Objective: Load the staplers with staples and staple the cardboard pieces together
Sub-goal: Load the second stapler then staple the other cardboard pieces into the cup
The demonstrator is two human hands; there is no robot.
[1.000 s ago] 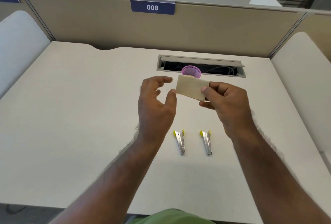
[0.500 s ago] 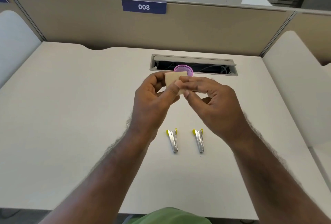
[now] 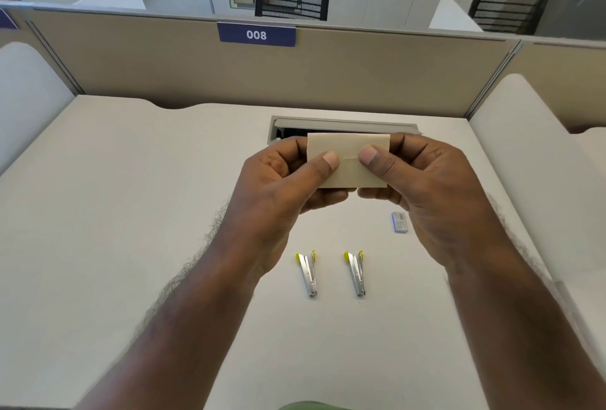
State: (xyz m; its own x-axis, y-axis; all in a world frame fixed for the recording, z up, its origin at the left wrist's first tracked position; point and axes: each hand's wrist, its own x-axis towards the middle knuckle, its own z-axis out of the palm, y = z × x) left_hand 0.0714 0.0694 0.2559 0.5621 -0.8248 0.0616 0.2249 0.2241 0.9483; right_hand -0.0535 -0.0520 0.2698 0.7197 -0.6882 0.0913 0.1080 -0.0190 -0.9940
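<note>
Staplers come first from the person's side: two small silver metal staplers with yellow tips, the left stapler (image 3: 307, 275) and the right stapler (image 3: 355, 273), lie side by side on the pale desk (image 3: 131, 212), untouched. Farther out and to the right, a small blue-grey box of staples (image 3: 400, 222) rests near the right wrist. Above them, the beige rectangular cardboard piece (image 3: 348, 160) is held off the desk. A second ago only the right hand (image 3: 426, 180) pinched it; now the left hand (image 3: 278, 180) grips the other end too, both thumbs pressing beside a small raised mark at its middle, possibly a staple. That likely means a joint is being checked. Behind sits the grey cable slot (image 3: 344, 124).
</note>
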